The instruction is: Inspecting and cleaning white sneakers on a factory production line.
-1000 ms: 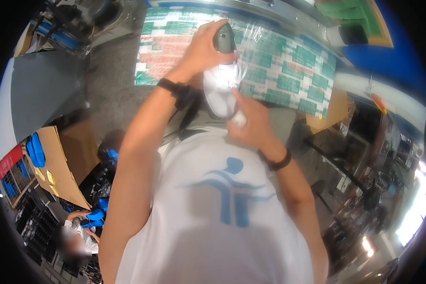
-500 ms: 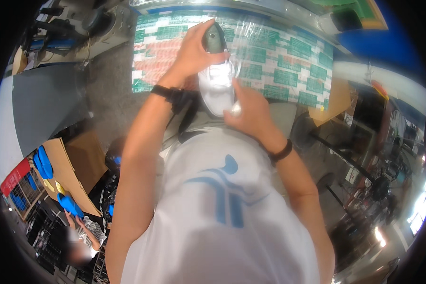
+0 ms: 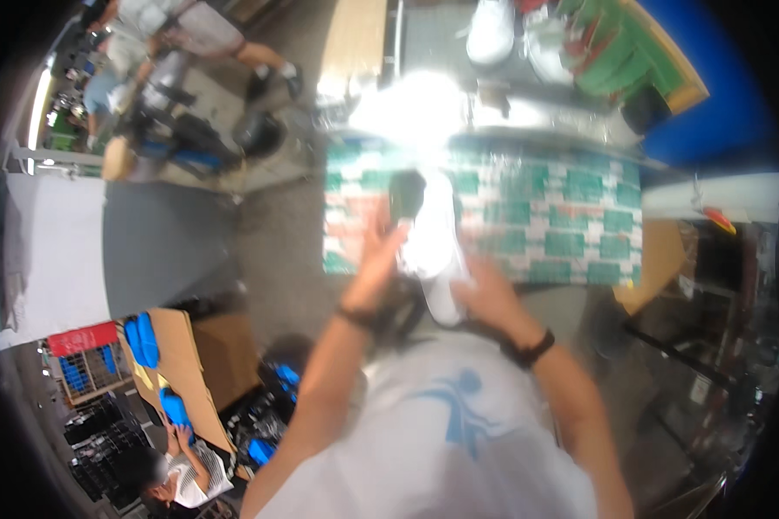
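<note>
A white shoe [image 3: 444, 298] is held in front of me over the table, its toe end toward my body. A dark green block [image 3: 405, 194], like a shoe last, shows at its far end. My left hand [image 3: 377, 259] is closed around the left side of the shoe, near the dark block. At the toe end on the right, my right hand [image 3: 491, 298] has its fingers bent against the shoe. Motion blur and glare smear the shoe's upper and the fingertips, and any small thing in the right fingers is hidden.
A green-and-white patterned work surface [image 3: 580, 221] lies beneath, under shiny plastic. Beyond it, a white shoe [image 3: 491, 33] stands near a green rack [image 3: 636, 56]. A grey board [image 3: 164, 242] is at left. A person [image 3: 195, 471] handles blue shoes at lower left; others are at upper left.
My view has shifted, showing more beyond the table and people at upper left. Both hands and the shoe sit lower and further right in the picture. The left hand still holds the shoe.
</note>
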Motion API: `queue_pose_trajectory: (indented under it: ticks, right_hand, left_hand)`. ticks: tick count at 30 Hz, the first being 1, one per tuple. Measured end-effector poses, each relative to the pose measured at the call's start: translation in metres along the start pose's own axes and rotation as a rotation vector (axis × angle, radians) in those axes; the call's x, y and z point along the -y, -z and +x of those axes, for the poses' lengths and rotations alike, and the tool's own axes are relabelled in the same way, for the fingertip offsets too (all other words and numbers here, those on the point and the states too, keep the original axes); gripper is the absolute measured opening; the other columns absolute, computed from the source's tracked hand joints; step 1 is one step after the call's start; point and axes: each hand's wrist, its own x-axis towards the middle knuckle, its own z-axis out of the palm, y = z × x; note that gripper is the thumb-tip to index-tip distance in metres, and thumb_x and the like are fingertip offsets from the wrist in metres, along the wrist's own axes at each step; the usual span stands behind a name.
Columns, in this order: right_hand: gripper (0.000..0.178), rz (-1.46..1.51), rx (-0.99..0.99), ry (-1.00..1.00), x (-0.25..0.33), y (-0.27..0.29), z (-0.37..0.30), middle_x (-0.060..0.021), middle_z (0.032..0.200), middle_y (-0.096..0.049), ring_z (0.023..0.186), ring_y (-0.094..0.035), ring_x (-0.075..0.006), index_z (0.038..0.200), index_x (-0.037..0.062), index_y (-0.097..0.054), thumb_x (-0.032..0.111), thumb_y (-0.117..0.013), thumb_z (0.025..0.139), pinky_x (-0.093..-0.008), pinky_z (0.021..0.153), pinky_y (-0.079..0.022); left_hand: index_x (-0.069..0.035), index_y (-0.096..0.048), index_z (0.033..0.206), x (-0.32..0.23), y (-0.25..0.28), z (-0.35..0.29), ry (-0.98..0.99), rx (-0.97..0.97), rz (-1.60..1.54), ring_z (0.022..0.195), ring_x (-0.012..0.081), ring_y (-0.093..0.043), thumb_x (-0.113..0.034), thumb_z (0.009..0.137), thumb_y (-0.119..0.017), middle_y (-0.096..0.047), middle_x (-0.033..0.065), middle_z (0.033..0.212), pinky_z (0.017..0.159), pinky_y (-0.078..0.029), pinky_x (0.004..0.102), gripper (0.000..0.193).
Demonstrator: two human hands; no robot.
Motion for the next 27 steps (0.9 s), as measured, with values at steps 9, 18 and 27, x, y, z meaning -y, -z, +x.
queue_pose_trajectory:
  ticks: [9, 18, 27]
  right_hand:
    - [0.056, -0.387, -0.289, 0.269, -0.045, 0.025, 0.062, -0.0165, 0.107, -0.067, 0.098, -0.066, -0.0397, 0.134, 0.0072, -0.074, 0.032, -0.085, 0.085, -0.052, 0.085, -0.054]
    - [0.046, -0.507, -0.316, 0.2, -0.103, 0.066, 0.069, -0.0131, 0.104, -0.067, 0.096, -0.067, -0.0347, 0.114, 0.0132, -0.077, 0.042, -0.087, 0.08, -0.0498, 0.086, -0.055]
    - [0.048, -0.477, -0.354, 0.227, -0.103, 0.07, 0.073, -0.0092, 0.099, -0.065, 0.092, -0.067, -0.0302, 0.109, 0.0136, -0.076, 0.044, -0.089, 0.075, -0.0441, 0.081, -0.056]
  left_hand:
    - [0.007, -0.064, 0.141, -0.047, 0.01, 0.013, 0.048, -0.23, 0.066, 0.104, 0.0192, -0.073, -0.015, 0.094, -0.09, -0.076, 0.0119, 0.123, 0.089, -0.061, 0.0365, 0.058]
    - [0.001, -0.065, 0.134, -0.255, 0.016, 0.254, -0.648, -0.093, 0.964, 0.113, 0.0237, -0.074, -0.014, 0.076, -0.102, -0.078, 0.016, 0.124, 0.098, -0.059, 0.0387, 0.071]
    - [0.005, -0.055, 0.153, -0.278, -0.069, 0.409, -1.098, -0.286, 1.443, 0.142, 0.046, -0.061, -0.024, 0.083, -0.094, -0.065, 0.0325, 0.148, 0.12, -0.049, 0.0508, 0.086]
